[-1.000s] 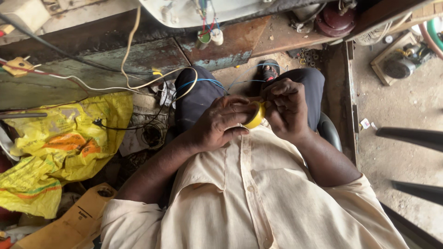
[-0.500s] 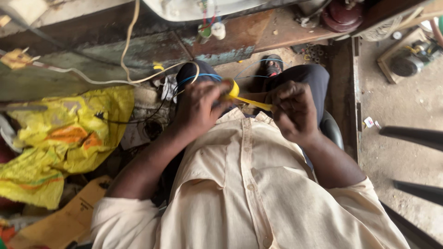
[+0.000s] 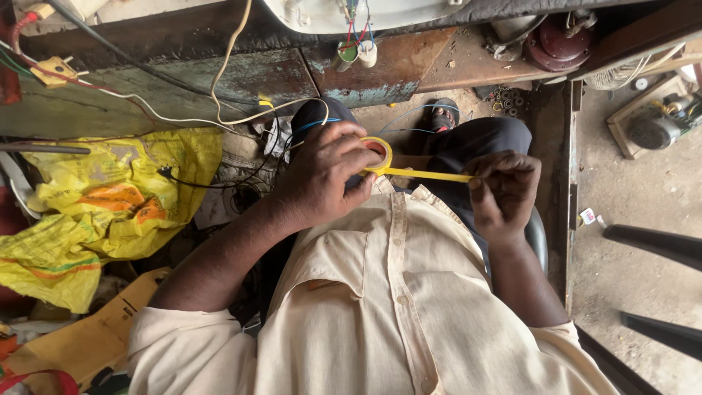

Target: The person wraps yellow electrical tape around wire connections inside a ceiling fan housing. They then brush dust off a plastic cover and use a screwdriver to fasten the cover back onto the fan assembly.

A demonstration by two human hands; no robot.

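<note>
My left hand (image 3: pixel 325 175) grips a small roll of yellow tape (image 3: pixel 379 153) above my lap. A strip of yellow tape (image 3: pixel 431 174) runs from the roll to the right, stretched taut. My right hand (image 3: pixel 504 194) pinches the free end of that strip between thumb and fingers. Both hands sit above my cream shirt (image 3: pixel 387 292) and dark trousers (image 3: pixel 482 139). A thin blue wire (image 3: pixel 409 117) lies across my knees below the hands.
A wooden workbench edge (image 3: pixel 219 73) with white and red wires runs across the top. A yellow sack (image 3: pixel 95 205) lies at the left beside a cardboard piece (image 3: pixel 80 336). A round dark red part (image 3: pixel 559 44) and a small motor (image 3: pixel 651 128) sit at upper right.
My hands have drawn apart: the left holds the roll at the left, the right has pulled a longer strip of tape out to the right.
</note>
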